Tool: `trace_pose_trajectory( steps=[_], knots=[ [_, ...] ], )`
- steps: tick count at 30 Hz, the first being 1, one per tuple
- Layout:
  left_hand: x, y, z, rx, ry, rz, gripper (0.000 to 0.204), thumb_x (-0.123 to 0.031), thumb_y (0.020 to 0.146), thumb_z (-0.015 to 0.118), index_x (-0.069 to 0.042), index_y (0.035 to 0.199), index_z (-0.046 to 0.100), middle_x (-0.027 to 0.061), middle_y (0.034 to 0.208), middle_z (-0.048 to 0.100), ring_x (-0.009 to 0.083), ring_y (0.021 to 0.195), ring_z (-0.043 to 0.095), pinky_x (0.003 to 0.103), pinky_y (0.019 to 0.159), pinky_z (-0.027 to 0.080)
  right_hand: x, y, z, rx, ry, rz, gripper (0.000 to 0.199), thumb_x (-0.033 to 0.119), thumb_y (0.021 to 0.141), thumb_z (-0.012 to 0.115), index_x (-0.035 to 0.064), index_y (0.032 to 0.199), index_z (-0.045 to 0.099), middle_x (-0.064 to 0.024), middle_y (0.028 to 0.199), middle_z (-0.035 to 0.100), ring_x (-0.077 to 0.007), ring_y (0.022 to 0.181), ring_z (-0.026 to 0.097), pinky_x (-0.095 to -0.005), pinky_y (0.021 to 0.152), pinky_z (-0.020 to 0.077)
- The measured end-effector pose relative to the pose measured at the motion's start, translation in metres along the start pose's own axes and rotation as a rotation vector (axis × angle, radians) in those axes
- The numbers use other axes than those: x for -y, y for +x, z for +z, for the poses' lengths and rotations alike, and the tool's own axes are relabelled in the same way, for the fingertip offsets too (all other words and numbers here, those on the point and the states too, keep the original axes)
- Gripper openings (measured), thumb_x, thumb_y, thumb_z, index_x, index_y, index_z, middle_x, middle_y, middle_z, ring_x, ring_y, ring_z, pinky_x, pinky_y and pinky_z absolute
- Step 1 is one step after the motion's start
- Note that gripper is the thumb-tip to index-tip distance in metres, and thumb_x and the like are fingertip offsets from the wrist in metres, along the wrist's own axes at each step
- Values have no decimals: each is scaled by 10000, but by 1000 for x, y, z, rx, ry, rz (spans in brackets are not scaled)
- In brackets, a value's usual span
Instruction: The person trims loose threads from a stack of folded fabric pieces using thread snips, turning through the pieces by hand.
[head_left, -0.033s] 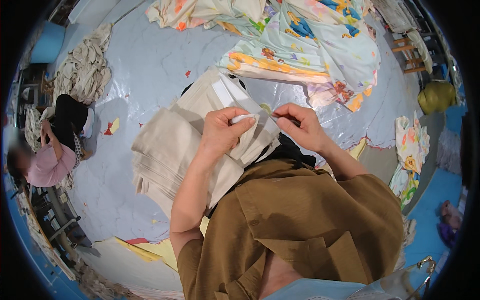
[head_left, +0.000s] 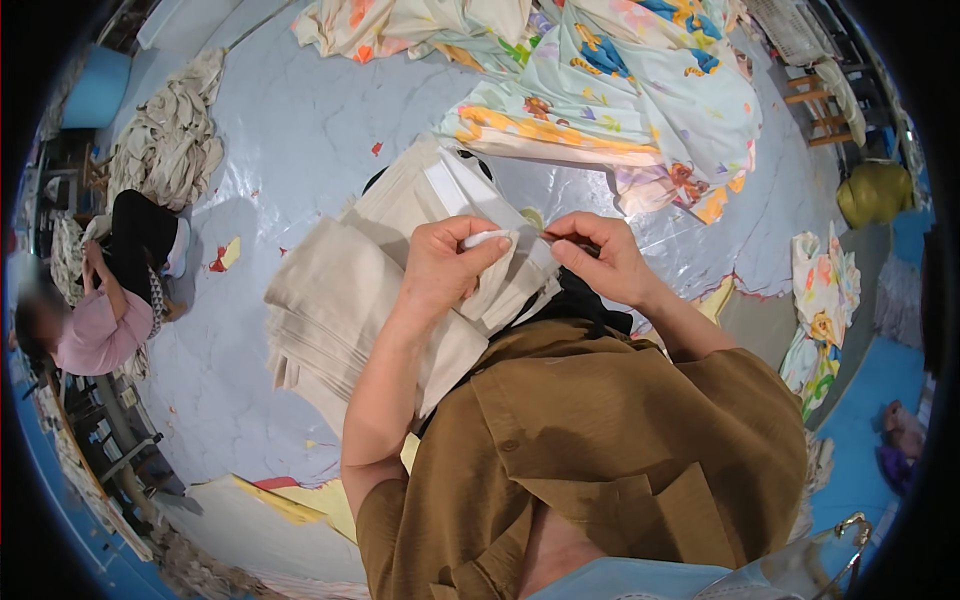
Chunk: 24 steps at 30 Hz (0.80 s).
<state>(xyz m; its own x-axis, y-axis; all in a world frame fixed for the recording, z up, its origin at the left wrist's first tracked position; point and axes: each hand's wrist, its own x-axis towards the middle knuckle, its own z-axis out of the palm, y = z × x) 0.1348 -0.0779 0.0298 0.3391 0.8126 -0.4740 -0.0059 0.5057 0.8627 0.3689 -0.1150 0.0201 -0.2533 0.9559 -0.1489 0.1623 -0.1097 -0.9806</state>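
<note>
Together, left hand [head_left: 445,265], right hand [head_left: 600,262], pinching white strip [head_left: 500,238], beige cloth [head_left: 340,300]

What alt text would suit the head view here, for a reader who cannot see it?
Seen from above, a person's left hand and right hand pinch a small white strip over a stack of folded beige fabric on a pale blue floor. Colourful printed sheets lie beyond, and another person in a pink top sits at the left.

A stack of folded cloth [head_left: 340,300] lies on the worktop [head_left: 290,140] before the person, both hands above its right end. Printed sheets [head_left: 600,90] lie behind it; a cloth heap [head_left: 170,140] sits at the far-left edge.
</note>
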Motion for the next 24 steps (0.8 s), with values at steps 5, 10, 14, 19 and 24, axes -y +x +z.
trace_pose_trajectory(
  steps=[5,10,14,19,24],
  knots=[
    [2,2,1,14,-28,-20,116,-105,846,762,-19,914,725,-35,655,607,4,425,424,170,389,315,6,7,4,34,31,96,191,99,905,681,-18,1056,680,-21,921,674,-48,818,576,-218,718,476],
    [4,4,3,28,-3,-37,104,-87,840,759,-29,916,721,-32,672,624,0,430,446,160,386,336,15,12,5,38,64,34,174,68,893,686,-8,1050,689,-17,917,666,-43,807,574,-206,706,469],
    [4,4,4,41,-17,-39,97,-79,836,759,-31,912,723,-29,674,627,0,431,445,162,385,338,11,14,6,56,61,-5,168,71,871,719,9,1026,705,-26,887,654,-56,771,576,-215,674,460],
    [5,5,3,48,-27,-48,90,-79,833,762,-30,899,726,-28,668,623,1,434,445,162,385,338,11,16,4,68,23,-24,167,76,865,722,8,1018,713,-57,903,677,-83,793,611,-241,701,491],
    [3,5,5,49,-27,-48,88,-77,831,765,-28,892,724,-28,661,615,5,435,445,164,386,340,8,16,3,61,16,-40,149,70,860,723,7,995,715,-49,888,675,-77,790,608,-236,700,490]
  ],
)
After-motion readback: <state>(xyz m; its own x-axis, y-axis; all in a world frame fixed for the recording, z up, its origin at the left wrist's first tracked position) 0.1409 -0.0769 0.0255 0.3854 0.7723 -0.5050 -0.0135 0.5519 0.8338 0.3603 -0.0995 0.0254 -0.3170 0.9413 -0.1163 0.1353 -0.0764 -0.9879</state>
